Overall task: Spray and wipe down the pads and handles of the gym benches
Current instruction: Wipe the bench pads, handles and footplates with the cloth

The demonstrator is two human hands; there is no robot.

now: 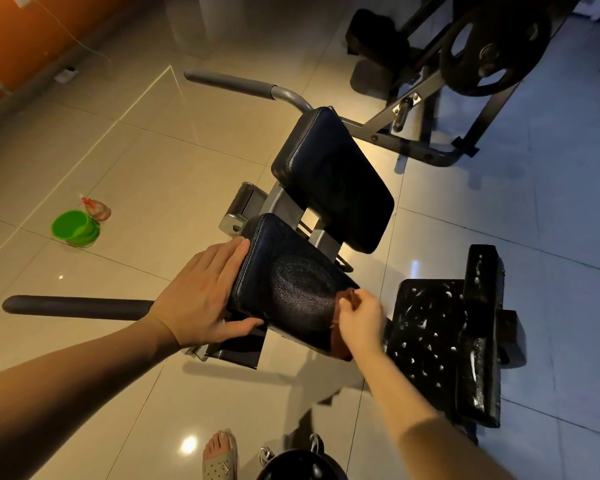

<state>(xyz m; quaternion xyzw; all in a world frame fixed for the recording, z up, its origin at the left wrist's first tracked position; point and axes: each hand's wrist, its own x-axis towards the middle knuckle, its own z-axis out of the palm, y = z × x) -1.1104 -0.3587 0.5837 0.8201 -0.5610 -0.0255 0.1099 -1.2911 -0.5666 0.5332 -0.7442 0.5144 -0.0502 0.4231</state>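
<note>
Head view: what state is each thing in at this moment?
left hand: open, pressed flat on the side of the near pad.
right hand: gripping the brown cloth at that pad's edge.
near pad: steadied, being wiped.
far pad: untouched.
right-side pad: dotted with wet-looking spots.
spray bottle: on the floor, beside the green bucket.

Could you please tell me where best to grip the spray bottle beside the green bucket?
Take the spray bottle by its neck just under the trigger head, coming from above on the side away from the green bucket, which crowds its other side.
</note>
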